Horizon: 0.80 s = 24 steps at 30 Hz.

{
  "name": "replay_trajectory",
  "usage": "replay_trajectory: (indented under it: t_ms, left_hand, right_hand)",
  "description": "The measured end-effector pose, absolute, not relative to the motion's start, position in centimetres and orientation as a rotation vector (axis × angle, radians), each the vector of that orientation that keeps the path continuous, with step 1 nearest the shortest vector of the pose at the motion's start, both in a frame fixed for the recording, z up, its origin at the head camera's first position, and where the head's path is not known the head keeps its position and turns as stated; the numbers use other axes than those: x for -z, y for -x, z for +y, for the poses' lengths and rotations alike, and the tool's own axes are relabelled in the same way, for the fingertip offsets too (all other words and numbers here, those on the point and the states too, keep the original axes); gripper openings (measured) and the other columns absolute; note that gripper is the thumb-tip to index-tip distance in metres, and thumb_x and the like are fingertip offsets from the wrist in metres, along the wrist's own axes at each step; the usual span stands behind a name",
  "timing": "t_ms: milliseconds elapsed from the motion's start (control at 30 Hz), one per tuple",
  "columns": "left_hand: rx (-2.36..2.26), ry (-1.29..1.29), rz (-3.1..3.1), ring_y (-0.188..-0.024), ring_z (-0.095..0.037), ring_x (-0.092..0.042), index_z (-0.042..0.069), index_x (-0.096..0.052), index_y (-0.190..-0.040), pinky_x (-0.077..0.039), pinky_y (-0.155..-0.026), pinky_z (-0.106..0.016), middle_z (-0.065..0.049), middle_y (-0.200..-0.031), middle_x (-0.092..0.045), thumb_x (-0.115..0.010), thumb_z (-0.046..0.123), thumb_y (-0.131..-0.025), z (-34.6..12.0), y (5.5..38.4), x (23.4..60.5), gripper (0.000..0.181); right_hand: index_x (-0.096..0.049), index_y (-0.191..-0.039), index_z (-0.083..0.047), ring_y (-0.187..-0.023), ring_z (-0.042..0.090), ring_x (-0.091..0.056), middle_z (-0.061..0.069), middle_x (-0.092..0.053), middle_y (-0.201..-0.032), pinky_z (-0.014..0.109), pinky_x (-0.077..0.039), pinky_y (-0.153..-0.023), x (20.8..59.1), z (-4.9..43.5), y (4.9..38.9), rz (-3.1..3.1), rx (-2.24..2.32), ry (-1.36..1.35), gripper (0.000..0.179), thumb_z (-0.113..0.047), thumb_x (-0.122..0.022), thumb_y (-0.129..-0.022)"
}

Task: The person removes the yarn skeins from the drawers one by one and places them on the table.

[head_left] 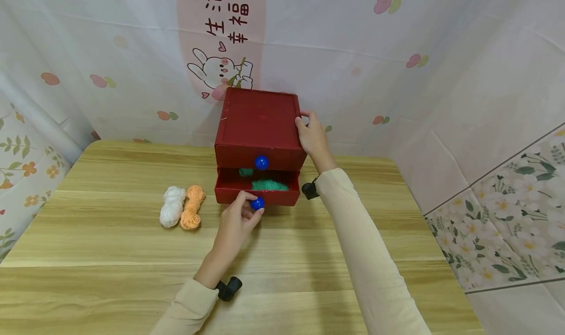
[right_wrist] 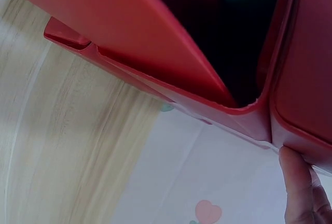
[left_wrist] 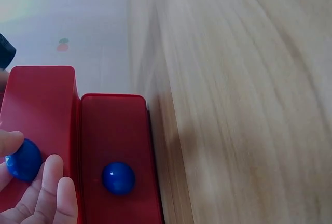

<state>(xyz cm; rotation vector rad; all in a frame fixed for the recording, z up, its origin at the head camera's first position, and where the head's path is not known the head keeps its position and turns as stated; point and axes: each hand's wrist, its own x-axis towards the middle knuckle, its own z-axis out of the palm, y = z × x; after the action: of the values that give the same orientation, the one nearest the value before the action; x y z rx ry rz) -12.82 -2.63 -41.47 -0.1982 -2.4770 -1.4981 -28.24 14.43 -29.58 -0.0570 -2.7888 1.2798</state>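
A red drawer box (head_left: 262, 116) with round blue knobs stands at the back of the wooden table. Below its top drawer, another drawer (head_left: 220, 196) is pulled partway out, showing green yarn (head_left: 270, 185) and a second green bit (head_left: 245, 172) deeper inside. My left hand (head_left: 236, 224) pinches this drawer's blue knob (left_wrist: 26, 161) between thumb and fingers. In the left wrist view, a lower drawer (left_wrist: 114, 130) with its own knob sits nearest the table. My right hand (head_left: 314, 138) rests against the box's upper right side, fingertips pressing at its edge in the right wrist view.
A white yarn skein (head_left: 172, 207) and an orange yarn skein (head_left: 192, 207) lie side by side on the table (head_left: 110, 246), left of the box. A patterned curtain (head_left: 344, 80) hangs right behind the box. Floral panels (head_left: 507, 212) border the table on the right.
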Motion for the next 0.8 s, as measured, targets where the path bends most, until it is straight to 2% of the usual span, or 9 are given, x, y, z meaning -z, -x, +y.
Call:
replay_trajectory:
  t_ms: [800]
  left_hand:
    - [1.515,0.144,-2.512,-0.066,-0.008,-0.053,0.013,-0.057,-0.102,-0.049,-0.059,-0.018,0.0,-0.076,-0.06,-0.072,0.016,-0.081,-2.7,8.8,41.5,0.026]
  right_hand:
    - [-0.037,-0.14,-0.017,-0.09,0.024,-0.058,0.014,-0.059,-0.106,0.037,-0.048,-0.076,29.6,14.4,28.2,-2.788,-1.247,0.052,0.043,-0.034,-0.036,-0.1]
